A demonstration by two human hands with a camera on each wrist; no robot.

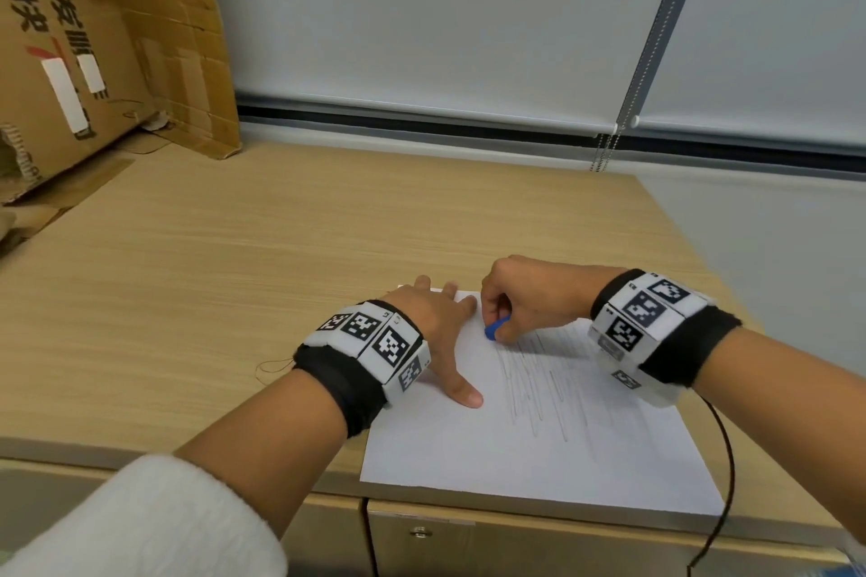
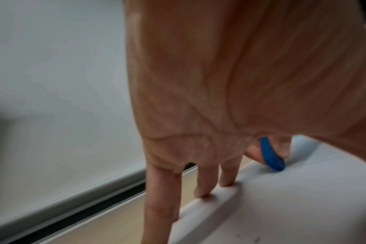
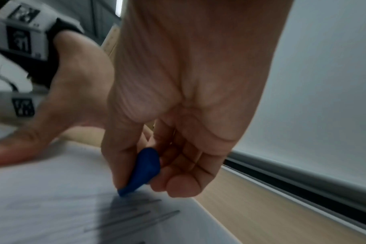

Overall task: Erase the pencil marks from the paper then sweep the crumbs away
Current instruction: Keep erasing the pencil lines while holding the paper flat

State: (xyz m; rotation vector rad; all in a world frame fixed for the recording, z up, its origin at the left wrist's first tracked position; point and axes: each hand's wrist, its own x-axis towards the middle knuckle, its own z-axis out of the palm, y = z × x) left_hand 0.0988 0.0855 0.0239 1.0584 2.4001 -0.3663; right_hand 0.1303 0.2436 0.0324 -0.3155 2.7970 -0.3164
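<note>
On the wooden desk, two hands work at a white paper.
Right hand pinches a blue eraser, tip on the paper at 12 o'clock of the pencil marks; left hand lies flat, fingers spread wide, at 9 o'clock.

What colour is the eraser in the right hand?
Blue eraser; the right wrist view shows it best.

Cardboard box: large black Chinese characters printed on its side, cut off by the frame edge and seen at a slant, not readable with confidence; also blank white stickers.
Left wristband: black-and-white square coded markers, no letters.
Right wristband: the same kind of markers, no readable text.
</note>
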